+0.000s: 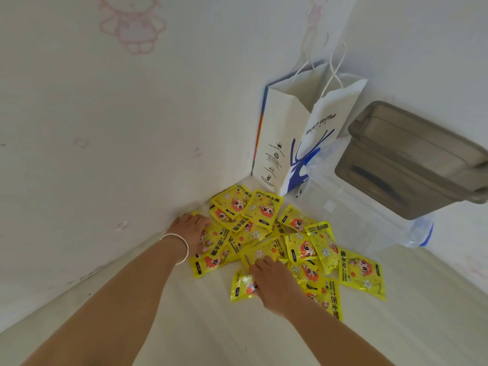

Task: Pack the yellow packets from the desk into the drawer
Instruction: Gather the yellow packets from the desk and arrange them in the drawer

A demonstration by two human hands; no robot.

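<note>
Seen from a head camera looking down, two bare arms reach into the corner of a pale tabletop [184,326] where it meets a white wall with faint pink drawings. A loose heap of yellow packets [266,233] lies in that corner, overlapping one another and fanning out toward 4 o'clock, where one packet [361,273] lies at the edge of the pile. The left hand [191,229], with a thin white bangle [179,247] on its wrist, rests on the pile's 9 o'clock edge, fingers fairly straight and spread over the packets, gripping nothing that can be seen. The right hand [274,280] lies on the near side of the pile at 6 o'clock, fingers loosely extended on top of several packets; whether any is pinched beneath cannot be told. Behind the pile at 1 o'clock stands a white paper bag [303,128] with blue print, and at 3 o'clock sits a grey lidded box [412,159]. No drawer is in view. The step appears to be gathering the scattered packets. It would probably go best by sweeping both hands inward so the pile bunches between them, then closing on a stack that holds together; the glossy wrappers look slippery, so smaller handfuls would spill less than one large scoop.
</note>
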